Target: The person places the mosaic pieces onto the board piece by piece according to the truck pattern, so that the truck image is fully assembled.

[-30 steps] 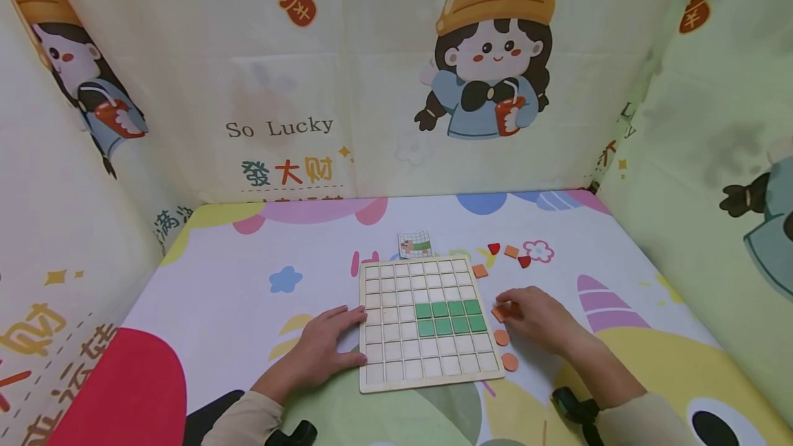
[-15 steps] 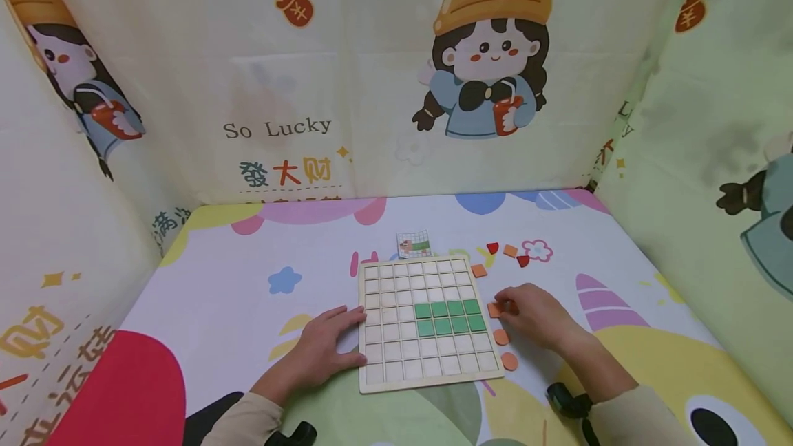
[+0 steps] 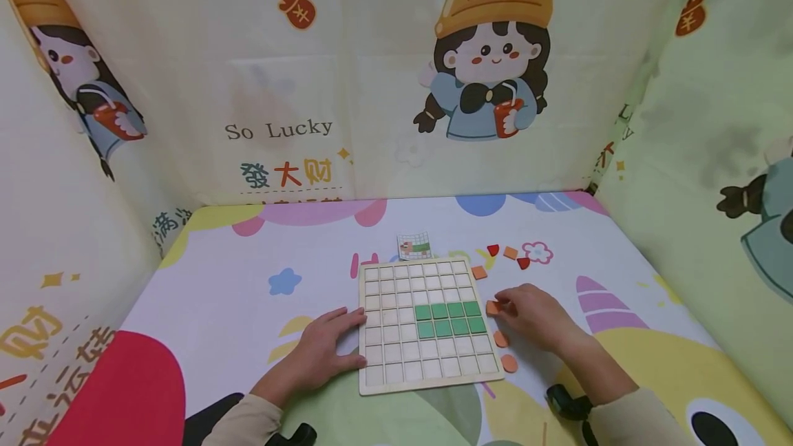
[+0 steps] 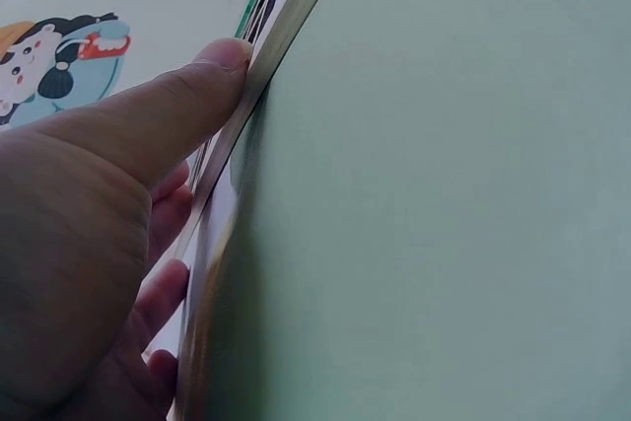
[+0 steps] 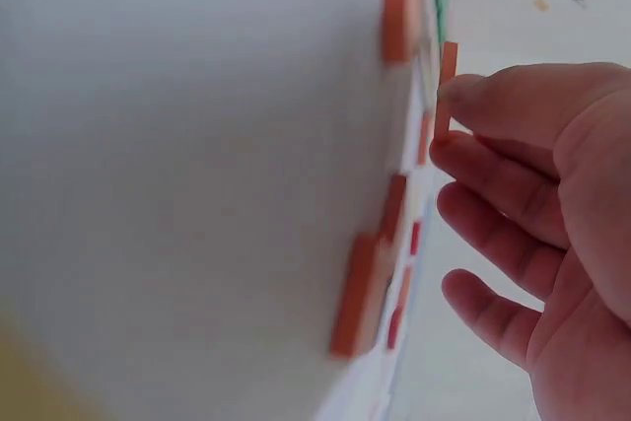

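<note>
Left hand (image 3: 323,348) spread against grid board (image 3: 411,349); right hand (image 3: 534,315) pinches orange tile (image 3: 492,308). I'd brace lightly, tile level, edges square.

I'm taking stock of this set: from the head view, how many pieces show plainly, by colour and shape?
Green squares: 8
Red pieces: 2
Loose orange squares: 2
Round orange pieces: 2
Orange piece in the right hand: 1
Total: 15
Further orange pieces may be hidden behind that hand.

Left hand (image 4: 74,244), thumb touching the edge of a board (image 4: 294,2); pale green counter (image 4: 444,194) right, cartoon figure (image 4: 91,81) upper left.
</note>
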`<state>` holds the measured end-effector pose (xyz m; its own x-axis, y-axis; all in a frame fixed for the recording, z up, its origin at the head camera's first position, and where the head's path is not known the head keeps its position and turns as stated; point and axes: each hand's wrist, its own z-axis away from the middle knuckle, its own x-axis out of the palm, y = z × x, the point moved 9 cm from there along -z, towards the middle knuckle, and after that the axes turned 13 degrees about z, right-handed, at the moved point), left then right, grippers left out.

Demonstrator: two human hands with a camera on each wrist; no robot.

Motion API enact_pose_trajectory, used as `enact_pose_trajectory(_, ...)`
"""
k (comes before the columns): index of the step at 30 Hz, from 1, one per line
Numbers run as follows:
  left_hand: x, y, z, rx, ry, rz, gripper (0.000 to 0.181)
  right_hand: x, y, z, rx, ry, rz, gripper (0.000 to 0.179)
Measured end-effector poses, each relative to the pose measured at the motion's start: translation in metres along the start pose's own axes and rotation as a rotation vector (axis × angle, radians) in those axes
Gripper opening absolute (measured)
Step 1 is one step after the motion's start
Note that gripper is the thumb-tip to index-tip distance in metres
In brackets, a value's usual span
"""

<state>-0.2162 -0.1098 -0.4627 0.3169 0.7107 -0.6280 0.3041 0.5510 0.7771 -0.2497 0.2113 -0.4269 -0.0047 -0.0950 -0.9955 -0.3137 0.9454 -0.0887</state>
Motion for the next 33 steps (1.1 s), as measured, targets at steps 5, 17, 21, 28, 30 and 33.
enact_pose_trajectory(5, 0.0, 0.0, 0.0, -0.001, 0.003, -0.005, 0.069, -0.012, -0.022, 0.001, -0.048, 0.027, -0.031, 0.028)
enact_pose_trajectory(17, -0.001, 0.002, 0.001, 0.018, 0.008, -0.005, 0.067, -0.017, -0.088, -0.01, -0.246, 0.056, -0.003, 0.022)
enact_pose_trajectory(21, -0.001, 0.002, 0.002, 0.023, 0.009, -0.009, 0.067, -0.015, -0.107, -0.015, -0.317, 0.076, 0.006, 0.018)
enact_pose_trajectory(28, -0.001, 0.002, 0.001, 0.021, 0.008, -0.001, 0.067, -0.003, -0.127, -0.023, -0.355, 0.049, 0.008, 0.018)
enact_pose_trajectory(30, -0.001, 0.002, 0.001, 0.016, 0.007, 0.004, 0.067, -0.001, -0.131, -0.024, -0.359, 0.036, 0.008, 0.019)
enact_pose_trajectory(33, -0.001, 0.001, 0.001, 0.004, 0.005, 0.006, 0.067, 0.002, -0.135, -0.025, -0.362, 0.017, 0.002, 0.021)
